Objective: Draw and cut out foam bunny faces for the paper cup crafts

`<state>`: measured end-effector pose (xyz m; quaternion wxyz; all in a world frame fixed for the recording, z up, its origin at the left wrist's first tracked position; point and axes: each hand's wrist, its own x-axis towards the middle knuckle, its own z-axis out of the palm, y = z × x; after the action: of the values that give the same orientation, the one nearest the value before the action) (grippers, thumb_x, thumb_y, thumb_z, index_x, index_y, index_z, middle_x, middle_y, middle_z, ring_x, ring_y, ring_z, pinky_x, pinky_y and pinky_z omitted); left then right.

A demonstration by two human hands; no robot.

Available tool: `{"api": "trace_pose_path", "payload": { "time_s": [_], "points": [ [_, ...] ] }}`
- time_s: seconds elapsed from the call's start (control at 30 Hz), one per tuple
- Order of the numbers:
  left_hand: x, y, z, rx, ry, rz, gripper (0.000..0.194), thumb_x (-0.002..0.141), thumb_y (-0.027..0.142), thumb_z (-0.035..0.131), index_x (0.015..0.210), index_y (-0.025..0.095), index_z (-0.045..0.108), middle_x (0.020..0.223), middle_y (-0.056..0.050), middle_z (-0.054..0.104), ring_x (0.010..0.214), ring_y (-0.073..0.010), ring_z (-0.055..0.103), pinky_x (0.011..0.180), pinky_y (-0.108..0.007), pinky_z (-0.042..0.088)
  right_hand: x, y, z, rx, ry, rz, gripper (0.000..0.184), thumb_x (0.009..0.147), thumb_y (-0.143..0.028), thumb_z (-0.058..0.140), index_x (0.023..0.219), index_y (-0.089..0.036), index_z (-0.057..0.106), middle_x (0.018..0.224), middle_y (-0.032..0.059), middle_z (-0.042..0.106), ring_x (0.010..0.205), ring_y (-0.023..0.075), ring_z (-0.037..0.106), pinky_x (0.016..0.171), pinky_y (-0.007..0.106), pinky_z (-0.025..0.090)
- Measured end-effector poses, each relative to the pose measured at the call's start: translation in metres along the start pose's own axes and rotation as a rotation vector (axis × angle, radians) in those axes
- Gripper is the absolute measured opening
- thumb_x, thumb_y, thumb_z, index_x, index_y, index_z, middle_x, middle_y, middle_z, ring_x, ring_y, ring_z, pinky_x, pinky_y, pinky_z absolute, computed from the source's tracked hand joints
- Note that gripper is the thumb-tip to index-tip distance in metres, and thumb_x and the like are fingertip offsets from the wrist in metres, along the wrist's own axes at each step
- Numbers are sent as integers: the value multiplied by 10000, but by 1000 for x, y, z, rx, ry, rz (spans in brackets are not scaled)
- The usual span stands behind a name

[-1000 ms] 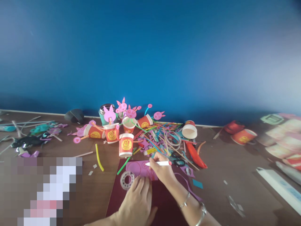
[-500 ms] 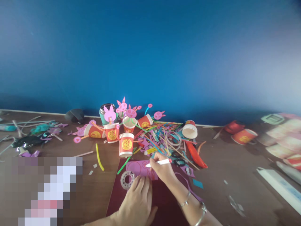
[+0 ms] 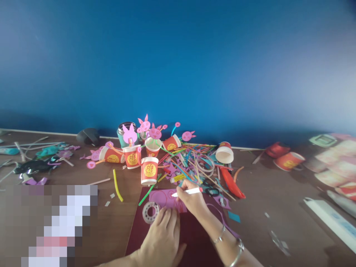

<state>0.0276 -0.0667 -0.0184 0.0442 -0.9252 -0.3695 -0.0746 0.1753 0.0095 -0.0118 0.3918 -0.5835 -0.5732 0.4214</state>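
The right hand (image 3: 191, 200) grips a white marker (image 3: 192, 191), tip at a purple sheet (image 3: 161, 197) lying at twelve o'clock from the left hand (image 3: 162, 233), which rests flat, fingers together, a pale ring (image 3: 145, 213) at its eleven o'clock.

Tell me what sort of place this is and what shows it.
Probably a craft table against a blue wall: pink eared cutouts among red paper cups, a tangle of colourful strips, and the right hand holding a white marker at a pink sheet.
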Motion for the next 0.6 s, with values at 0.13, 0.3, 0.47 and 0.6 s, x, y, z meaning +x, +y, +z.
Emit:
{"api": "trace_pose_path", "payload": {
  "time_s": [0.13, 0.3, 0.47, 0.6],
  "points": [
    [0, 0, -2, -14, -23, -7, 593, 919, 495, 367, 1254, 48, 566, 1218, -193, 616, 1112, -315, 533, 989, -440, 318, 0, -1, 0, -1, 15, -28, 237, 777, -293, 554, 583, -233, 432, 495, -15, 635, 510, 162, 626, 543, 244, 455],
    [-1, 1, -1, -16, -5, -2, 588, 919, 491, 367, 1231, 43, 586, 1205, -198, 623, 1102, -321, 537, 985, -440, 315, 0, -2, 0, 13, 2, -4, 245, 771, -290, 556, 574, -239, 419, 470, -19, 630, 508, 173, 638, 512, 246, 455],
    [-1, 1, 1, -20, -5, -17, 584, 923, 488, 363, 1246, 50, 573, 1219, -199, 612, 1113, -319, 529, 989, -445, 311, 0, 0, 0, -1, 0, -28, 250, 781, -308, 567, 582, -234, 435, 503, -6, 651, 528, 173, 647, 554, 254, 470],
    [-1, 1, 0, -12, 4, -14, 581, 912, 495, 386, 1235, 54, 584, 1195, -183, 632, 1096, -312, 544, 987, -432, 317, 0, 0, 0, 10, 2, -24, 251, 782, -312, 570, 588, -233, 432, 512, -5, 659, 537, 178, 657, 544, 249, 465]
  ]
}}
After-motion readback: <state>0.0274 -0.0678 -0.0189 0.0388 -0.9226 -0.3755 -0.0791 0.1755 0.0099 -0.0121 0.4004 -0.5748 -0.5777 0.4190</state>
